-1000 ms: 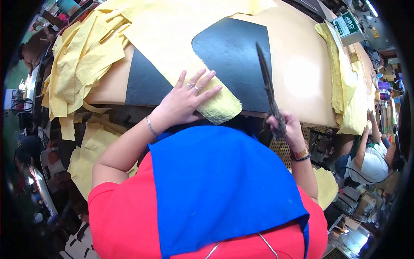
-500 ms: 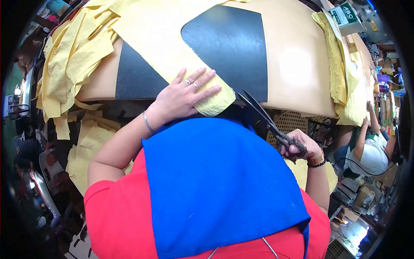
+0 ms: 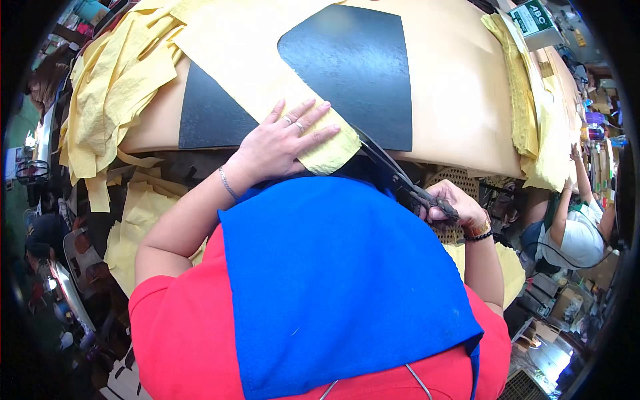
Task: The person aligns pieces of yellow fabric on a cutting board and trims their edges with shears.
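Note:
My left hand [image 3: 283, 139] lies flat with fingers spread on a strip of yellow cloth [image 3: 233, 73]. The strip runs diagonally over a black mat [image 3: 357, 60], and its rounded end hangs at the table's near edge. My right hand [image 3: 453, 202] is closed round the dark-wrapped handles of a pair of large scissors [image 3: 395, 172]. Their blades point up and left, with the tips at the right edge of the strip's end. Whether the cloth lies between the blades I cannot tell.
Yellow cloth pieces [image 3: 120, 87] are heaped at the table's left. More folded yellow cloth [image 3: 517, 93] lies on the right, near a green and white box [image 3: 533, 23]. A person in a white shirt [image 3: 575, 237] is at the far right. Yellow pieces [image 3: 137, 223] sit below the table edge.
My right hand has moved left and up with the scissors, bringing the blades to the edge of the yellow strip. My left hand has shifted only slightly.

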{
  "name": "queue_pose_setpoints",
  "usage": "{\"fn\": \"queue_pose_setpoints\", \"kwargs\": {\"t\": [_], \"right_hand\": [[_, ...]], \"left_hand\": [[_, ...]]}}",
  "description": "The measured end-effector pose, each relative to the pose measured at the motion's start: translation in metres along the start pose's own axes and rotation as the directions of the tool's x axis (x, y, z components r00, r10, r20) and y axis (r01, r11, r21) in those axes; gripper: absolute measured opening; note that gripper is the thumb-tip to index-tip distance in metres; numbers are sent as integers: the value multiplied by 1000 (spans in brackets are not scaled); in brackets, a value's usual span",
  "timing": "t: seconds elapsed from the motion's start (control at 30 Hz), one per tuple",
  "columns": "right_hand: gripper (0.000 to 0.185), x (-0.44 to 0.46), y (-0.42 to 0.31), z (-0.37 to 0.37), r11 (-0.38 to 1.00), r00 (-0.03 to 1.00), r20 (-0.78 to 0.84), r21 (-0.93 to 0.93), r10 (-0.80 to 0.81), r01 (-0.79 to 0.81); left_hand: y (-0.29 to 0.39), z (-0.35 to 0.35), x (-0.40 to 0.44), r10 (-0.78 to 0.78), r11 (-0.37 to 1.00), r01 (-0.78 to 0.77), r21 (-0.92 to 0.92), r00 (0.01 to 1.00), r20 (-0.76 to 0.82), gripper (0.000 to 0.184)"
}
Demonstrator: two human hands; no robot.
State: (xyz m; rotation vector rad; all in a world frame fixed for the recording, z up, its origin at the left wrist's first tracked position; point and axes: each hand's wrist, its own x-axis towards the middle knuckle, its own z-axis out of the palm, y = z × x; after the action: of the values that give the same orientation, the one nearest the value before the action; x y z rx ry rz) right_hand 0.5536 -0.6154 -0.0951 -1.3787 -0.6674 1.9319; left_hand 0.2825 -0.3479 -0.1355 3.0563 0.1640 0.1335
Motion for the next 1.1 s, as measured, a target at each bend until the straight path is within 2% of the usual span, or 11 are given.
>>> {"fn": "queue_pose_setpoints", "kwargs": {"t": [0.1,0.3,0.4,0.5,0.6,0.7,0.8,0.9,1.03,1.1], "right_hand": [[46,5,-4,2,996,998,-59,-95,-5,0],[45,9,-7,4,991,996,-81,-129,-36,26],[42,9,0,-3,989,996,-80,-149,-33,21],[24,2,-8,2,995,998,-59,-102,2,-8],[24,0,-5,3,988,996,-93,-154,2,-16],[27,-3,-11,6,993,995,-88,-113,36,-46],[41,4,1,0,995,994,-84,-81,-72,65],[44,13,-4,-2,987,995,-84,-151,-61,47],[26,22,-10,0,979,994,-58,-186,-91,79],[24,25,-15,-1,974,995,-61,-215,-80,65]], "left_hand": [[0,1,0,5,1000,-5,7,1000,2,62],[-1,-1,-1,7,1000,-7,4,1000,7,63],[-1,0,-1,2,1000,-2,9,1000,4,63],[-1,1,-1,4,1000,-4,19,1000,3,62],[-1,3,-1,-1,1000,1,16,1000,5,63],[-1,5,-2,-6,1000,6,11,1000,-3,63],[-1,4,-2,-7,1000,7,9,1000,-6,64],[-2,4,-2,-1,1000,1,8,1000,-19,65],[-1,1,-1,-1,1000,1,-17,1000,2,67],[-2,-1,-2,9,1000,-8,-22,1000,9,70]]}}
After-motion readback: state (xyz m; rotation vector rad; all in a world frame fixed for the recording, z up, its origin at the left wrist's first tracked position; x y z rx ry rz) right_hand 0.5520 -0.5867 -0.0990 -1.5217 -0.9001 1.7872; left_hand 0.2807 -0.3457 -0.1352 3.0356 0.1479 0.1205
